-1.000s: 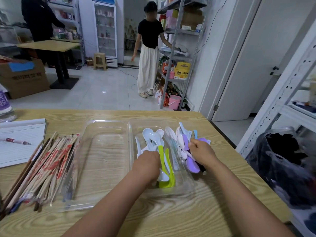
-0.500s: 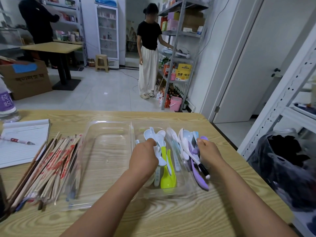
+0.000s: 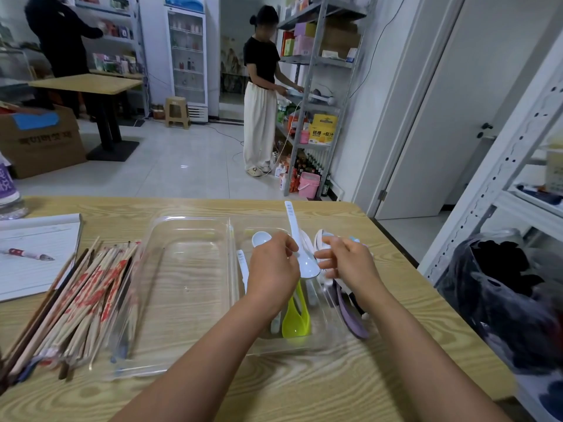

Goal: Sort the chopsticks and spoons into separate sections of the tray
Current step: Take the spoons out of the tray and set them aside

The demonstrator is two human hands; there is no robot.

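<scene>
Tray (image 3: 189,226): left grip (image 3: 274,269) pinches a white spoon (image 3: 300,248); right grip (image 3: 347,263) loosely open; chopsticks (image 3: 82,303) at nine o'clock on the bench (image 3: 304,385).

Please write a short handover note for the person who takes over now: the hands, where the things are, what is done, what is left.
Left hand: pinches a white spoon, handle pointing up.
Right hand: fingers curled at a bunch of spoons; grip not clear.
Tray: right section holds spoons, including a yellow-green spoon; left section holds nothing.
Chopsticks: piled on the table left of the tray.
Left: finish the spoons, then move all chopsticks into the left section.
</scene>
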